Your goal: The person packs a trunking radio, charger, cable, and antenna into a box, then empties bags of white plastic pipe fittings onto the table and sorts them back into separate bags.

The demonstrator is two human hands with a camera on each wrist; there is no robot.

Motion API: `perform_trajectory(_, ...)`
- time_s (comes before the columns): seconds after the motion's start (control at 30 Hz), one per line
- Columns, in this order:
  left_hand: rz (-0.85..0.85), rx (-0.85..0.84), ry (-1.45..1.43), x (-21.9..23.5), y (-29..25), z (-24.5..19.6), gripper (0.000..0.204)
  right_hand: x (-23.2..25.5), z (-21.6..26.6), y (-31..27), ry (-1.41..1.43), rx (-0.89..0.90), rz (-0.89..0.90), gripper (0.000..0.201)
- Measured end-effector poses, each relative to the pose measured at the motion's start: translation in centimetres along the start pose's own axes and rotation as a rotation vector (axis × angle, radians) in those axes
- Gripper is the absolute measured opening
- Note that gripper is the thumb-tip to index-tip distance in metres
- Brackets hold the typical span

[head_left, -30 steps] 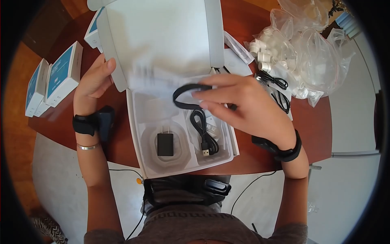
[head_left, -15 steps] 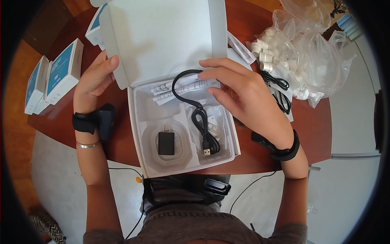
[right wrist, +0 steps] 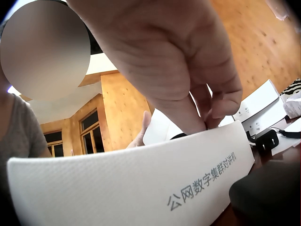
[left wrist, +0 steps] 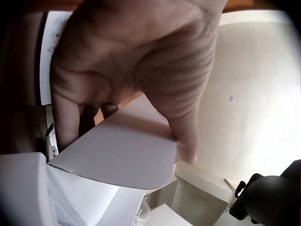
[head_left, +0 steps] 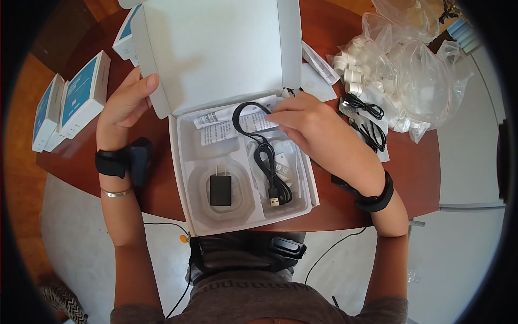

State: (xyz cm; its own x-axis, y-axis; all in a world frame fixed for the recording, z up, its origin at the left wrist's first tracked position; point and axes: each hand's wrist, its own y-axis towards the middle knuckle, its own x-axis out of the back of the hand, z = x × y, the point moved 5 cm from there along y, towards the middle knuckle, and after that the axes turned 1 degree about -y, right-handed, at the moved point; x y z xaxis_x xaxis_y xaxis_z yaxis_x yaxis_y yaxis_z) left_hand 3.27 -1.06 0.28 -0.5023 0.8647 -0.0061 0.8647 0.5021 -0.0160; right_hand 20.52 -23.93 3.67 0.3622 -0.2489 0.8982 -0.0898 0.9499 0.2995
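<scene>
A white box (head_left: 182,178) stands with its lid (head_left: 210,48) raised, its tray holding a black charger plug (head_left: 220,190) and a coiled USB cable (head_left: 272,173). My left hand (head_left: 125,102) grips the side flap of the lid, thumb on one face and fingers behind. At the tray's far right corner, my right hand (head_left: 305,121) pinches the end of a looped black strap (head_left: 236,117), its fingertips partly hidden behind the box wall in the right wrist view. Beneath the strap lie printed paper leaflets (head_left: 216,132).
Several blue-and-white boxes (head_left: 83,97) stand at the left of the table (head_left: 372,189). Clear plastic bags (head_left: 426,75) with white cylindrical pieces (head_left: 353,74) sit at the back right, beside black cables (head_left: 369,132). A person's head and grey shirt show in the right wrist view.
The leaflets have settled in the tray's far part and spread out more. My right hand rose off the strap's end, then came down to it again. The left hand stays on the lid.
</scene>
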Motion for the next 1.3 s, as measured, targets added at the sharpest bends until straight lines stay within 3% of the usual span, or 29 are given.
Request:
perform_trajectory(0.47, -0.022, -0.014, 0.004, 0.0, -0.1, -0.1, 0.091, -0.6, 1.4, 0.1, -0.036, 0.104, 0.020, 0.020)
perform_trajectory(0.73, -0.004, -0.006, 0.004, 0.4, 0.0, 0.2, 0.085, -1.2, 2.1, -0.3, -0.066, 0.198, 0.158, 0.033)
perform_trajectory(0.93, -0.018, -0.015, 0.007, -0.1, -0.2, -0.2, 0.086, 0.7, 2.6, 0.6, 0.308, 0.119, -0.099, 0.046)
perform_trajectory(1.07, -0.017, -0.009, 0.008, -0.1, -0.1, -0.2, 0.087, -0.3, 2.5, 0.3, 0.263, 0.117, -0.106, 0.047)
perform_trajectory(1.13, -0.023, -0.003, 0.011, 0.0, -0.1, -0.1, 0.088, -1.3, 2.3, 0.1, 0.164, 0.100, 0.036, 0.050)
perform_trajectory(1.23, -0.032, -0.014, 0.019, 0.0, -0.1, -0.1, 0.088, -1.2, 2.7, 0.3, 0.129, 0.105, 0.075, 0.048)
perform_trajectory(1.3, -0.030, -0.015, 0.017, 0.0, -0.1, -0.1, 0.088, -1.6, 2.8, 0.4, 0.162, 0.154, 0.005, 0.046)
